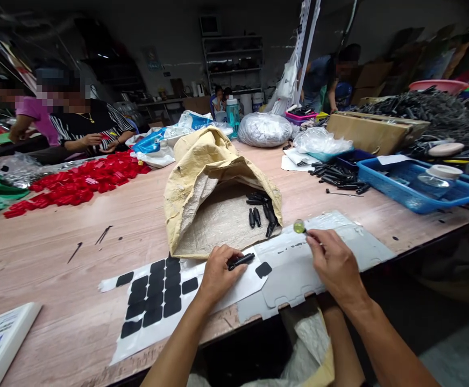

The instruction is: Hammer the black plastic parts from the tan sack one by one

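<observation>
My left hand (pixel 221 269) is closed around a slim black tube-shaped part (pixel 241 261), low over a white sheet. On that backing sheet (pixel 154 333) are rows of black rounded-square stickers (pixel 172 293), with a single sticker (pixel 264 269) just right of the hand. Further right, my right hand (pixel 331 258) pinches a thin stick-like thing with a round yellow-green end (pixel 299 226); its exact kind is unclear. A grey board (pixel 323 247) lies beneath that hand. Behind both hands, an open woven sack (pixel 214 220) lies with its mouth towards me, several black parts (pixel 264 209) inside.
Red pieces (pixel 85 180) are heaped at the left, near a seated person (pixel 91 126). A blue basket (pixel 416 188) holding a jar stands at the right, beside more black parts (pixel 335 174). A white box (pixel 8 338) lies at the near left. The table's front edge runs below my wrists.
</observation>
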`<state>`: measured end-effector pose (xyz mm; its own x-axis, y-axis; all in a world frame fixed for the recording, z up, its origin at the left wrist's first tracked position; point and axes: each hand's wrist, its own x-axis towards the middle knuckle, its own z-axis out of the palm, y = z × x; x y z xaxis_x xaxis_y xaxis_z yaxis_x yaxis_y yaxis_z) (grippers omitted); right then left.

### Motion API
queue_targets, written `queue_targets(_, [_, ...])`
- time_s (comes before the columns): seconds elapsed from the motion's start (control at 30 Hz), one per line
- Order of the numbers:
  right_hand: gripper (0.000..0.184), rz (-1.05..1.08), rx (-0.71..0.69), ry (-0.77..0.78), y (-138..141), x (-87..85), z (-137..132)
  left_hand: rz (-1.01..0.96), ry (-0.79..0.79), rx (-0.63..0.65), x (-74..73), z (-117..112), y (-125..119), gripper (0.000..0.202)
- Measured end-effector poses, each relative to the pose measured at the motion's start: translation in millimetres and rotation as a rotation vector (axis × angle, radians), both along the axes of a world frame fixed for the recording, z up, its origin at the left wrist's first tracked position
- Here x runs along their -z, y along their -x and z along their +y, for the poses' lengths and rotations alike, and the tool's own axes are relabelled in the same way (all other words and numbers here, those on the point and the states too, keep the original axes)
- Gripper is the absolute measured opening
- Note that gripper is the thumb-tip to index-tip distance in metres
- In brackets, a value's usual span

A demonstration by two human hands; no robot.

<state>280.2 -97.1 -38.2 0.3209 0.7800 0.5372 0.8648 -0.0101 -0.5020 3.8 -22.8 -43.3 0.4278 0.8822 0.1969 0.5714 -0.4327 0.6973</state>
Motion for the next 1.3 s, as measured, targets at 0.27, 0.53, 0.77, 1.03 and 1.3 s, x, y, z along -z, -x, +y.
queue_targets(0.27, [0.03,0.17,-0.394,0.096,73,-3.9,1,-0.03,-0.011,0.001,3.4,-2,-1,0.013])
queue_targets(0.53, [0.031,0.072,-0.369,0.153,89,-3.4,2,-0.031,-0.029,-0.004,10.2,0,1,0.015])
queue_targets(0.77, [0.029,0.085,-0.446,0.089,104,-5.4,1,-0.014,-0.038,-0.005,7.3,0,0,0.006])
queue_targets(1.03, [0.028,0.097,-0.307,0.06,70,-7.8,7,-0.047,0.017,0.023,7.3,0,3,0.012])
queue_targets(1.3, [0.028,-0.216,0.328,0.186,-30,9.0,27,-0.022,0.046,0.038,4.4,-1,6,0.045])
